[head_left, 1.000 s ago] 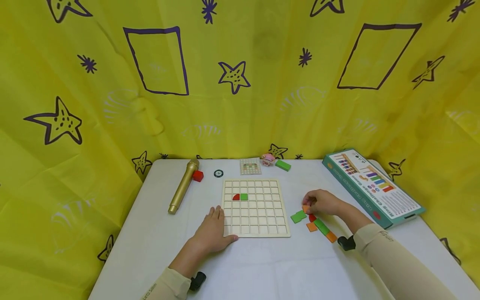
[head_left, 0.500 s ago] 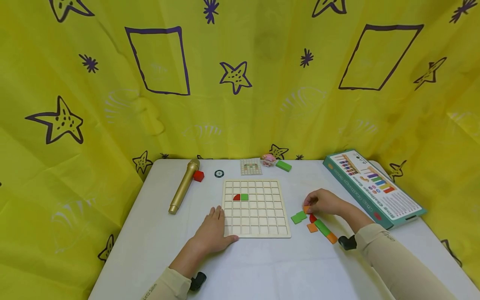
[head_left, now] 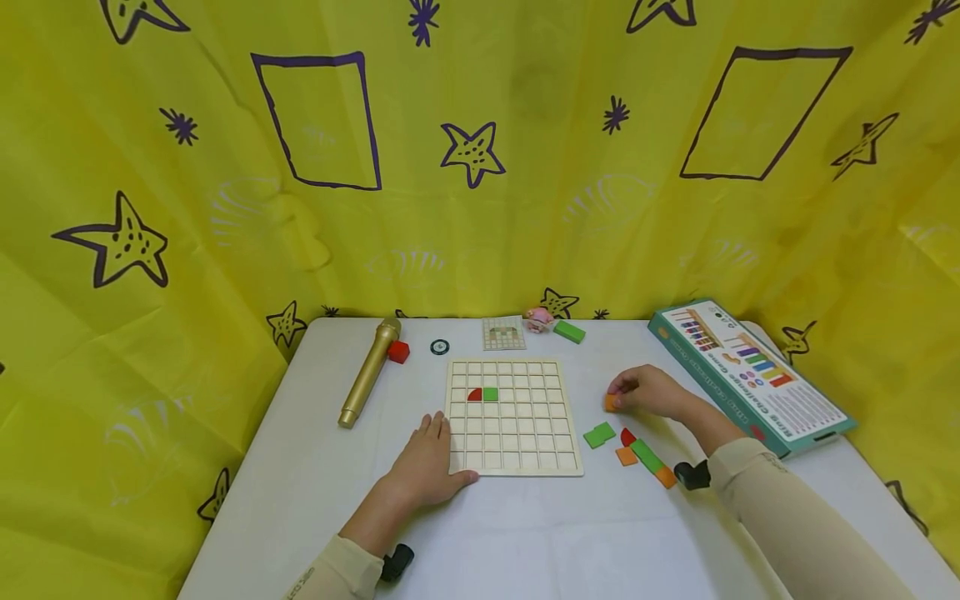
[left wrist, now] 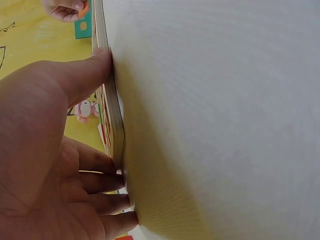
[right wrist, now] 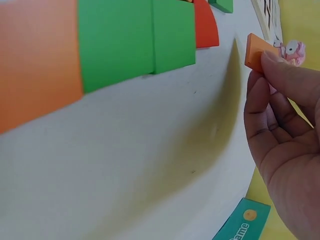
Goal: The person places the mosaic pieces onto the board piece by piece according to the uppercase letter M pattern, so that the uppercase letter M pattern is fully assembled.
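A pale wooden grid board (head_left: pixel 517 435) lies mid-table, with a red quarter-round tile (head_left: pixel 476 395) and a green square tile (head_left: pixel 490 394) side by side in its cells. My left hand (head_left: pixel 422 465) rests at the board's left front corner, fingers straight along the side and thumb at the front edge. To the right of the board, my right hand (head_left: pixel 651 392) pinches an orange square tile (right wrist: pixel 256 52) between thumb and fingers, raised over the table. Below that hand lie green tiles (head_left: pixel 599 435), another red quarter-round tile (head_left: pixel 628 437) and an orange tile (head_left: pixel 626 456).
A gold microphone (head_left: pixel 369 373) and a red block (head_left: pixel 399 352) lie at left. Along the back are a black ring (head_left: pixel 439 347), a pattern card (head_left: pixel 503 332), a pink figurine (head_left: pixel 539 319) and a green block (head_left: pixel 569 332). A teal game box (head_left: pixel 750 375) stands at right.
My right hand has lifted the orange tile up and away from the loose tiles, uncovering the red quarter-round. The left hand stays in place at the board.
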`<state>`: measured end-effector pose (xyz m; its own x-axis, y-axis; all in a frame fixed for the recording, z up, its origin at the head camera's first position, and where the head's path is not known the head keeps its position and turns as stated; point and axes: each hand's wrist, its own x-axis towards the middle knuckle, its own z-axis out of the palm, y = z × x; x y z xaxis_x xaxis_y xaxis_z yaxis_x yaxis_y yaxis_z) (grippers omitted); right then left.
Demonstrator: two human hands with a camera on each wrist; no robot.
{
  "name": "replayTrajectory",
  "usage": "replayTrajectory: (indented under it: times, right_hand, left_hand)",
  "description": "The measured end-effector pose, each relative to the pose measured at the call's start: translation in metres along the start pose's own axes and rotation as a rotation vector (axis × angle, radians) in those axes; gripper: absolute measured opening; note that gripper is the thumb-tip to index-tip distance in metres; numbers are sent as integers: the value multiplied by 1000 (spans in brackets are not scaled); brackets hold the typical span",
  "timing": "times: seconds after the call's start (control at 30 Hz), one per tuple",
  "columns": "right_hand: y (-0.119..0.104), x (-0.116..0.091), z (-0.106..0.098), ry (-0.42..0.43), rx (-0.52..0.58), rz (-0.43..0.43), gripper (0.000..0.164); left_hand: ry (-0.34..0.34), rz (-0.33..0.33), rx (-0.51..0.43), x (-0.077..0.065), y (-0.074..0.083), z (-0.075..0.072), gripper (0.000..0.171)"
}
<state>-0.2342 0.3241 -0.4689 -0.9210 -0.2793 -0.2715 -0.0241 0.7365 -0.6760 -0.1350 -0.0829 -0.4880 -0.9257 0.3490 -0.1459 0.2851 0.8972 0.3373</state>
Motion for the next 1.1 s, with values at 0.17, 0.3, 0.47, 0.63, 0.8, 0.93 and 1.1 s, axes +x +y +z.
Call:
replayTrajectory:
  times: [0.17,0.3,0.47,0.63,0.8,0.93,1.1]
  right_hand:
    - [-9,5,-1,12,8,28,15]
    - [-15,10,-1,25,5,16,16]
    - [-20,17,-2,25,7,6,16]
    - [-25,23,-1,26,23,-17,15]
    - [-31,27,3,23,37,-54,14]
    - [-39,31,7,21,41,-80,13]
    - [-48,38,12,16,41,-84,12]
  left_hand:
    - [3,4,1,0,-1,0,100]
    - [4,5,3,1,-1,1,100]
    - [1,0,11,1,-1,0,100]
    - [-7,-5,9,1,1,0,101]
    - [-14,-9,17,2,1,0,101]
    - [-14,-10,16,2,0,0,101]
    - [-1,2,17,1,0,1,101]
